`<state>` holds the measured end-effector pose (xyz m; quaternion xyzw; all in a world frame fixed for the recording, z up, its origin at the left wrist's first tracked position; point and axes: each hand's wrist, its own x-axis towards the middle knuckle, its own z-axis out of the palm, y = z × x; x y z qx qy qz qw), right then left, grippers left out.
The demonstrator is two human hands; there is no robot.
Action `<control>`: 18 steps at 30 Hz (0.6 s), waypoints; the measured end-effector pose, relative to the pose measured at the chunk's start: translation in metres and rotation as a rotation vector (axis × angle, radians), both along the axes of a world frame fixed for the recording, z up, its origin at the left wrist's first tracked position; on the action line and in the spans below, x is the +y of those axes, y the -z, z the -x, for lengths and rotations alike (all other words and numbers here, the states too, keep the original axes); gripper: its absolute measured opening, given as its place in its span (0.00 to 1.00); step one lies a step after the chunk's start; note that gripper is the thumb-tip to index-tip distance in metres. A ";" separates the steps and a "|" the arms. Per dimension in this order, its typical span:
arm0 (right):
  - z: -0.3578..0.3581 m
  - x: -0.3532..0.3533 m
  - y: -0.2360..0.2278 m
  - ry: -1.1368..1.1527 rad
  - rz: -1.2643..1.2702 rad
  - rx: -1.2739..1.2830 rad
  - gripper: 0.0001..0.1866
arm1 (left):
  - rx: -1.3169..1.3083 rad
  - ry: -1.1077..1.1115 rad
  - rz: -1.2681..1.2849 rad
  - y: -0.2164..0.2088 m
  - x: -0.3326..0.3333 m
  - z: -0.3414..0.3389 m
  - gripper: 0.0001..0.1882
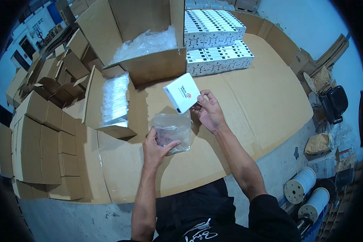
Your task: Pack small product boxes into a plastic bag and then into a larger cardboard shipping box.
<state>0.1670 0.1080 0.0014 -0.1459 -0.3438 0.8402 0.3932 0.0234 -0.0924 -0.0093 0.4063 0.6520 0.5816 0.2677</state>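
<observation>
My right hand (pixel 209 110) grips a small flat white box (pixel 182 92) by its right edge, thumb on top. The box is tilted and held above the table, a small print on its face. Just below it, my left hand (pixel 156 148) pinches a clear plastic bag (pixel 174 131) between thumb and fingers. The bag looks flat, with nothing visible inside it. A gap separates box and bag. To the left stands an open narrow carton (pixel 130 128) holding a row of plastic-wrapped flat items (pixel 116 99).
A large open carton (pixel 153 66) with clear plastic bags (pixel 147 44) stands behind. Stacked white printed boxes (pixel 220 60) sit at the back right. Brown cartons (pixel 32 141) are piled on the left of the cardboard-covered table (pixel 246 109). White cable spools (pixel 300 184) stand on the floor at right.
</observation>
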 end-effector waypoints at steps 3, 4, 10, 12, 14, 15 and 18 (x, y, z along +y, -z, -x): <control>0.000 0.005 -0.003 0.108 -0.081 -0.010 0.09 | 0.006 -0.010 -0.047 -0.005 -0.002 -0.005 0.29; 0.000 0.007 -0.005 0.200 -0.177 -0.044 0.09 | -0.010 -0.013 -0.086 -0.006 -0.003 -0.007 0.29; 0.003 0.009 -0.008 0.172 -0.382 -0.170 0.09 | -0.005 -0.019 -0.084 -0.007 -0.001 -0.005 0.29; 0.004 0.004 -0.011 0.149 -0.287 -0.062 0.09 | -0.013 -0.016 -0.084 -0.006 0.001 -0.005 0.29; 0.004 0.001 -0.012 0.129 -0.191 0.044 0.09 | -0.022 -0.010 -0.083 -0.004 0.001 -0.004 0.29; 0.004 0.001 -0.011 0.097 -0.188 0.053 0.09 | -0.002 -0.013 -0.067 -0.004 0.000 -0.003 0.30; 0.005 -0.002 -0.011 0.048 -0.189 0.047 0.09 | -0.003 -0.006 -0.065 -0.005 0.000 -0.003 0.30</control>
